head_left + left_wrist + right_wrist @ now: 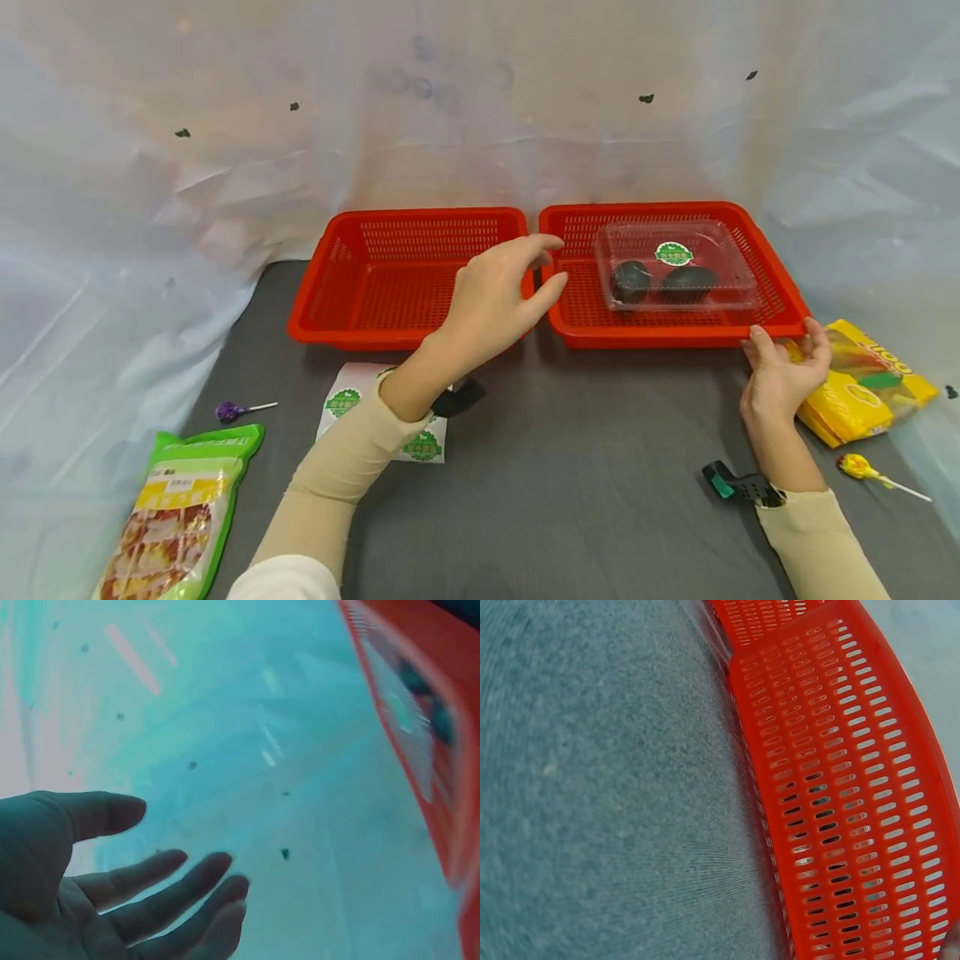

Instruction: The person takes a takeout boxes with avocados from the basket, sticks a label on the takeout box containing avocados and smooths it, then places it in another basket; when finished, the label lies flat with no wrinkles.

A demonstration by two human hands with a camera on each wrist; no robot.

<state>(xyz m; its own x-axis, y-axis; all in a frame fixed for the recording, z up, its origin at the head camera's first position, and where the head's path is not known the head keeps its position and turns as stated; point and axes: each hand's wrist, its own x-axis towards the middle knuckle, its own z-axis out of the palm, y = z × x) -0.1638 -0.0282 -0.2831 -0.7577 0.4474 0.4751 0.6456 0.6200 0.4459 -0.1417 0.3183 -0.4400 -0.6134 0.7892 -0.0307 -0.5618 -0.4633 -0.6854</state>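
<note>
My left hand (491, 292) hangs in the air in front of the gap between two red baskets. Its thumb and fingers are spread apart with nothing between them, as the left wrist view also shows. At the front right corner of the right red basket (637, 337), my right hand (783, 375) holds the rim between thumb and fingers. Inside that basket lies a clear plastic box (720, 258) with a round green-and-white sticker (674, 254) on top. Two dark, rounded fruits (688, 283) show through the box. The right wrist view shows mostly the basket's slotted side (832, 795).
The left red basket (360, 337) stands beside it, a sticker sheet (423, 446) before it. A purple lollipop (228, 411) and a green food bag (176, 517) lie left. Right are a yellow bag (851, 400) and a yellow lollipop (855, 467). Plastic sheeting (465, 100) hangs behind.
</note>
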